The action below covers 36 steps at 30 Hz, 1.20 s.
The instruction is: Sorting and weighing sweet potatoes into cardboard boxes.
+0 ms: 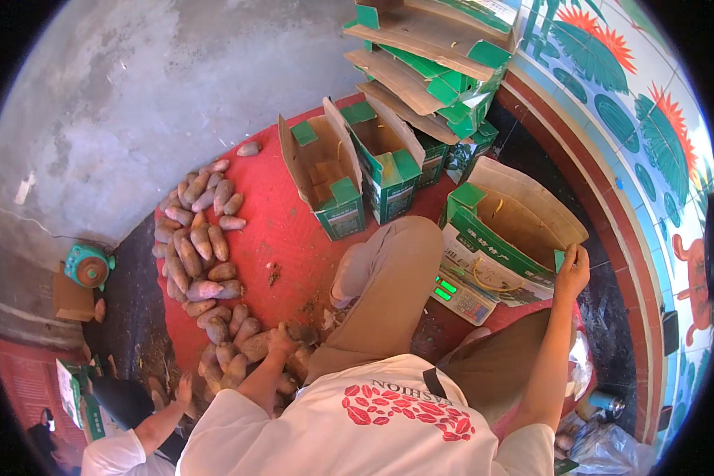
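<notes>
My left hand [280, 343] reaches into the near end of a heap of long brown tubers [189, 255]; its fingers are closed on one tuber [255, 347]. On the right, my right hand [573, 274] grips the corner flap of an open green-and-white cardboard box [523, 218]. This box has its brown lid raised, and a yellow cord handle hangs on its side. Beneath the box sits a scale [464, 297] with a lit green display. What lies at the bottom of the box cannot be made out.
Two open boxes [325, 170] stand ahead on the red mat [254, 214], beside a stack of boxes [436, 47]. At lower left is another person's hand [184, 393]. A teal round device [90, 266] rests far left. A plastic bag [611, 451] lies lower right.
</notes>
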Motion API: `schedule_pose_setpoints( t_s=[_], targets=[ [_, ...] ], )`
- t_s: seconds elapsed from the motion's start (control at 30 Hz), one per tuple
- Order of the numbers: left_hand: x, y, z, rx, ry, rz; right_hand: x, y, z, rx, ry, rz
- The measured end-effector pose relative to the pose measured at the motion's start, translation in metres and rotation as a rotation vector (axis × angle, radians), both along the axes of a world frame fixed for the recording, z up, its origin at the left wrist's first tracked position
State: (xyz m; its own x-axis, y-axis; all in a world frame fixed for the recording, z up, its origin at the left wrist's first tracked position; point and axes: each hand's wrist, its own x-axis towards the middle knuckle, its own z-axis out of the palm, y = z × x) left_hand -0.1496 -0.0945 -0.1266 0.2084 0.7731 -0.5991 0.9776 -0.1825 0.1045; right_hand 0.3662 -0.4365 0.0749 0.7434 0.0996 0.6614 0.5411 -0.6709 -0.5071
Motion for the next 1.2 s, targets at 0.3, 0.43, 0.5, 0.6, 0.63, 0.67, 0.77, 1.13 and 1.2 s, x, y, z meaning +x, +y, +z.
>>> schedule_pose_setpoints(
  t_s=[0.3,0.43,0.5,0.6,0.63,0.67,0.77,1.13,1.2],
  targets=[
    [0.0,0.011,-0.012,-0.105,0.08,0.034,0.006,0.001,-0.006,-0.072,0.054,-0.009],
    [0.007,0.013,-0.001,-0.176,0.121,-0.057,0.004,0.008,-0.006,-0.093,0.08,-0.024],
    [0.013,0.01,0.005,-0.17,0.113,-0.058,0.004,0.009,-0.005,-0.088,0.079,-0.007],
    [0.014,0.012,-0.002,-0.16,0.141,-0.08,0.002,0.014,-0.002,-0.109,0.121,0.005],
    [0.016,0.012,-0.003,-0.165,0.177,-0.108,0.002,0.014,-0.003,-0.111,0.121,0.003],
    [0.018,0.011,-0.002,-0.167,0.177,-0.109,0.003,0.013,-0.004,-0.118,0.106,0.007],
    [0.025,0.004,0.009,-0.155,0.169,-0.085,0.002,0.014,-0.004,-0.143,0.087,0.009],
    [0.016,-0.002,-0.005,-0.065,0.141,-0.095,0.007,0.011,-0.008,-0.14,0.109,0.019],
    [0.02,-0.005,0.0,-0.064,0.158,-0.113,0.009,0.008,-0.011,-0.135,0.104,0.01]
  ],
)
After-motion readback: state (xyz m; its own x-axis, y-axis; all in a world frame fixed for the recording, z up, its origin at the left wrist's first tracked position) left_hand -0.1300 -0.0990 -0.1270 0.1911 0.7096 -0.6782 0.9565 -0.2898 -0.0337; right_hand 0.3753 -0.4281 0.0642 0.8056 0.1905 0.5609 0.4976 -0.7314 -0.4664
